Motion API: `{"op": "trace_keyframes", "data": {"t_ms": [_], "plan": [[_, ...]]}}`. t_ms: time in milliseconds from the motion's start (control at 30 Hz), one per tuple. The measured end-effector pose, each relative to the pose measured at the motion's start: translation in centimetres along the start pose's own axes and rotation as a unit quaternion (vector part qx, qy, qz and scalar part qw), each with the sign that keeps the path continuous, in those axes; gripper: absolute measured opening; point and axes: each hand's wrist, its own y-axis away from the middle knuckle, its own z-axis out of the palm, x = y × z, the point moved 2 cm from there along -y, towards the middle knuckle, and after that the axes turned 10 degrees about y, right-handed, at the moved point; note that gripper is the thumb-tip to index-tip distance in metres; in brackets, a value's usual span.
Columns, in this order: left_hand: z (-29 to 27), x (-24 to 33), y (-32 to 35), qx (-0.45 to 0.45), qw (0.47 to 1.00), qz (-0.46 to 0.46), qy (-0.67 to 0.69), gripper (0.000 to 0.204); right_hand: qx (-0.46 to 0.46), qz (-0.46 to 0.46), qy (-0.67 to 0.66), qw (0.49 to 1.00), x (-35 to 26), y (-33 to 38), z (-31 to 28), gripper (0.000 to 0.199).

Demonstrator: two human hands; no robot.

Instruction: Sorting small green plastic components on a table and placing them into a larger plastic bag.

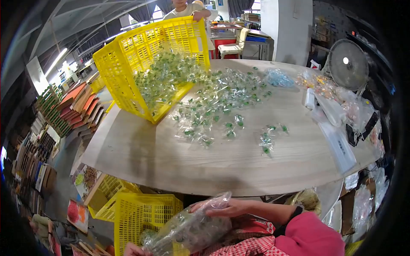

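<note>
A large clear plastic bag (192,228) with small green-and-clear pieces inside lies slanted against my front, over a yellow crate. My right hand (222,208) is closed on the bag's upper end, fingers across the film. At the lower edge, my left hand (136,250) grips the bag's lower end, partly cut off by the picture. Beyond the table edge, a heap of small clear-wrapped pieces with green bits (222,96) spreads over the table (128,149). Across from me, a person's hand (197,16) holds a tilted yellow crate (128,47), its green-and-clear pieces spilling toward the heap.
Another yellow crate (149,202) stands below the table's near edge. A blue bundle (279,78), orange-and-yellow wrapped pieces (318,81) and flat plastic bags (337,141) lie on the table's right side. A fan (348,64) stands behind them. Stacked boards (79,104) are at left.
</note>
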Motion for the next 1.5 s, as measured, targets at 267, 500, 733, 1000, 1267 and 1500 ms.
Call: {"op": "trace_keyframes", "data": {"t_ms": [267, 500, 733, 1000, 1267, 1500], "plan": [[1.1, -0.2, -3.5, 0.099, 0.99, -0.002, -0.097, 0.03, 0.069, -0.068, -0.189, 0.977, 4.3, -3.8, 2.7, 0.052], [13.6, 0.6, -10.8, 0.426, 0.885, -0.185, 0.016, 0.015, 0.047, -0.085, -0.55, 0.829, 6.6, -6.2, 5.6, 0.037], [-1.5, -16.2, -5.0, -0.004, 0.889, -0.033, 0.456, 0.041, 0.132, 0.066, -0.51, 0.848, 5.9, -6.1, 5.2, 0.043], [3.9, -5.6, -6.7, -0.055, 0.997, 0.031, 0.035, 0.041, 0.229, 0.151, -0.455, 0.847, 5.4, -5.7, 5.2, 0.042], [4.0, -12.3, -5.6, 0.011, 0.909, 0.151, -0.388, 0.023, 0.254, 0.138, -0.242, 0.926, 7.9, -5.4, 5.4, 0.044], [3.1, -16.6, -6.1, 0.03, 0.882, 0.173, -0.438, 0.023, 0.295, 0.041, 0.019, 0.954, 8.3, -4.6, 5.8, 0.027]]}}
